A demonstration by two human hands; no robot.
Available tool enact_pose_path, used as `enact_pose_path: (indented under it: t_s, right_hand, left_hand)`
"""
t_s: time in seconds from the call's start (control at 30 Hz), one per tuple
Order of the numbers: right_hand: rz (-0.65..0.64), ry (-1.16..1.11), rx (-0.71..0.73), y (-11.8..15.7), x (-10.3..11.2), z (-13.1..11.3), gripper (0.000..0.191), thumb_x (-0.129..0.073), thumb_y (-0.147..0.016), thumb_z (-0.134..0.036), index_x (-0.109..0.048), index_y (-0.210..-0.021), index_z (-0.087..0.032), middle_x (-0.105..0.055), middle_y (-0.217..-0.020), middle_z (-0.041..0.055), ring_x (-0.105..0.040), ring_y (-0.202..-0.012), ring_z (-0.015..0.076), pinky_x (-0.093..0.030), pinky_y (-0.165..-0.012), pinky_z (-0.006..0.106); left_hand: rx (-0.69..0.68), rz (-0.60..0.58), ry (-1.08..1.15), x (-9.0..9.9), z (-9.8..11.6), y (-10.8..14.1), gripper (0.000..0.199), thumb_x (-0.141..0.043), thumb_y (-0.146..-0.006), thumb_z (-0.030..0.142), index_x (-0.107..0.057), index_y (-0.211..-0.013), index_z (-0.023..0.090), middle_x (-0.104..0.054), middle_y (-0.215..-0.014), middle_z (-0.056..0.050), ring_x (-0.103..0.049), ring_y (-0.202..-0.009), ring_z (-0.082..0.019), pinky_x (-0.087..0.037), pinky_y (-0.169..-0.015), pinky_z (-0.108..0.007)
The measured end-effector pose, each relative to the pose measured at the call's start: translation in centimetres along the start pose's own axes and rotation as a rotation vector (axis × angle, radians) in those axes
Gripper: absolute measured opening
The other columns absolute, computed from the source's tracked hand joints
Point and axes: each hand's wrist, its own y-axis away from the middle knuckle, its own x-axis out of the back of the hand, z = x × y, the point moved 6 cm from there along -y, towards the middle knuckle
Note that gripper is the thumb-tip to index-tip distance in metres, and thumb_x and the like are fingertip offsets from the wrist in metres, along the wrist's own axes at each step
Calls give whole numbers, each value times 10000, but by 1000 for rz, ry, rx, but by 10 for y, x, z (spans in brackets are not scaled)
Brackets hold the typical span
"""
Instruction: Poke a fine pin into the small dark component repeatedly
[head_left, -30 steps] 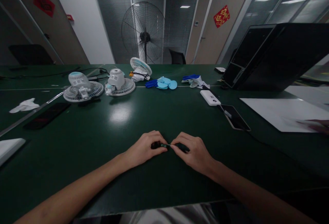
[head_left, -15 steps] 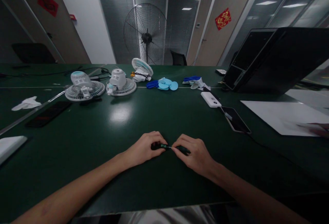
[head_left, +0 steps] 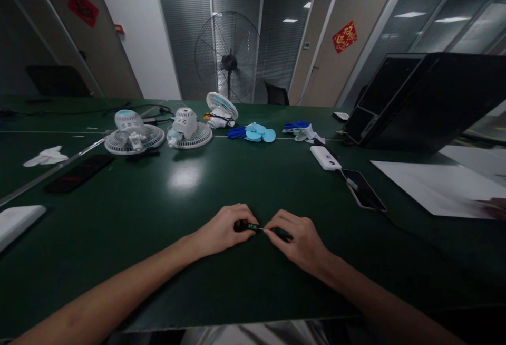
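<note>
Two hands at work, low over the near middle of the green table (head_left: pixel 221 287)! Left hand (head_left: pixel 227 224) pinches a small dark piece (head_left: pixel 253 227), fingers curled; right hand (head_left: pixel 299 235) closes on a slim tool (head_left: pixel 283 235). Tip lined up to piece, that much is done; neither released, contact and finer progress too small to tell. Both long axes run left-right, the tool's thin tip pointing left.

Near the far edge of the glossy dark-green table (head_left: pixel 245 176) lie three white plastic fans (head_left: pixel 184 122) and a two-tone blue fabric bundle (head_left: pixel 255 133). Between far and near edges lie, at right, a white rectangular device (head_left: pixel 325 158), a black-screened phone (head_left: pixel 367 193) and white paper sheets (head_left: pixel 419 181); at left, crumpled white tissue (head_left: pixel 46 156).
</note>
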Motion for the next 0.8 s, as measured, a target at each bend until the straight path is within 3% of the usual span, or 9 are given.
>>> enact_pose_path:
  t_s: [0.8]
  right_hand:
    - [-73,41,-4,-3,-1,1,83,-593,-1029,-239,-673,-1003,-231,-701,-960,19,-668,-797,164,-462,-718,289]
  left_hand:
    - [55,-3,18,1,-2,0,174,-678,-976,344,-743,-1056,204,-668,-1025,-38,-619,-893,-165,-477,-777,-276]
